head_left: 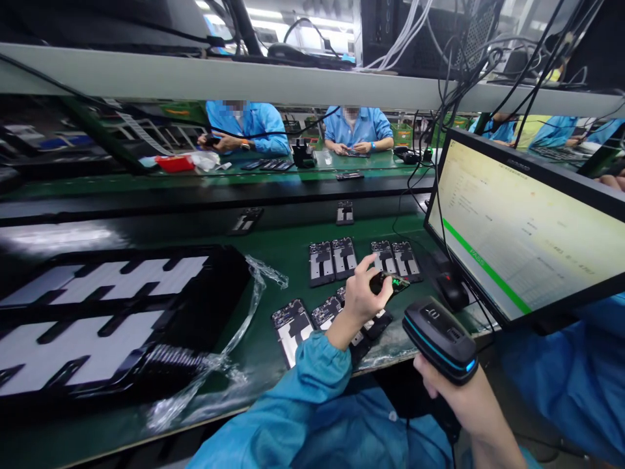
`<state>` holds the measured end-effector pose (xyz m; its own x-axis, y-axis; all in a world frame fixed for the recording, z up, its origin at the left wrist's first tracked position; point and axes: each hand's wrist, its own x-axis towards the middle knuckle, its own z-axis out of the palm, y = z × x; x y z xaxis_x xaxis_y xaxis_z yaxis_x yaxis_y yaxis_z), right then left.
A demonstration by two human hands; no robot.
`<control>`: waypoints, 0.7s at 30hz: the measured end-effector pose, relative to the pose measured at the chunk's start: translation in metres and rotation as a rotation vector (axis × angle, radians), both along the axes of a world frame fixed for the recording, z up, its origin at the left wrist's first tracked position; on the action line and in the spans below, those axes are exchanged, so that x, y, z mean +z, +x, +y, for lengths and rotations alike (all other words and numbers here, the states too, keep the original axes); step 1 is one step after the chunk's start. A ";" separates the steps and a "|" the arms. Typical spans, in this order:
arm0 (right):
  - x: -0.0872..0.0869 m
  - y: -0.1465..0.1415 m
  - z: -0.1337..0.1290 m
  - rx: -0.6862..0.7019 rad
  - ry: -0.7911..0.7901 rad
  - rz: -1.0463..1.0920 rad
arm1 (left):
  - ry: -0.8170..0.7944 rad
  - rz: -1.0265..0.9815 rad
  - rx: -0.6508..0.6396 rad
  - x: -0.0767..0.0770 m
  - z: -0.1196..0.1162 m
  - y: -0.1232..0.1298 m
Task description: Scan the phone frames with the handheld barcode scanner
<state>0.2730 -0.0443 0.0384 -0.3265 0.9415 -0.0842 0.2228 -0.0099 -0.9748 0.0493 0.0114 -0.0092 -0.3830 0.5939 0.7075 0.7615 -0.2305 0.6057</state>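
My left hand (366, 288) pinches a small dark circuit board (393, 283) with a green glow on it, above the bench. My right hand (442, 381) is wrapped round the handle of a black barcode scanner (439, 335), whose head points toward the board. Opened phone bodies lie around my left hand: a pair (321, 263) behind it on the left, another pair (406, 259) behind it on the right, and several in front, one of them (293, 326) at the left end. My left hand and forearm partly hide the front ones.
A monitor (527, 228) showing a green PASS bar stands at the right, a black mouse (452, 288) beside it. A black tray (195, 326) fills the left, with plastic film (244, 326) at its edge. A shelf (244, 81) crosses overhead. Two people in blue sit opposite.
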 end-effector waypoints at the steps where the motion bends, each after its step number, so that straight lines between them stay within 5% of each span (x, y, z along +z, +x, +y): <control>1: 0.004 0.005 0.013 0.057 -0.029 -0.012 | -0.120 -0.063 -0.038 0.002 0.007 0.002; 5: 0.020 0.023 0.082 0.281 -0.178 -0.027 | -0.659 -0.200 -0.205 -0.004 0.042 0.016; 8: 0.022 0.034 0.126 0.380 -0.390 -0.141 | -0.859 -0.128 -0.319 -0.018 0.061 0.027; 12: 0.024 0.036 0.148 0.481 -0.443 -0.184 | -0.912 -0.091 -0.394 -0.028 0.069 0.033; 21: 0.032 0.034 0.154 0.590 -0.437 -0.234 | -0.946 -0.244 -0.421 -0.040 0.072 0.035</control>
<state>0.3066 0.1092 0.0705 -0.6917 0.4825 -0.5373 0.5110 -0.1986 -0.8363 0.0838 0.0833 -0.0489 -0.0880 0.9797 -0.1799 0.5636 0.1979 0.8020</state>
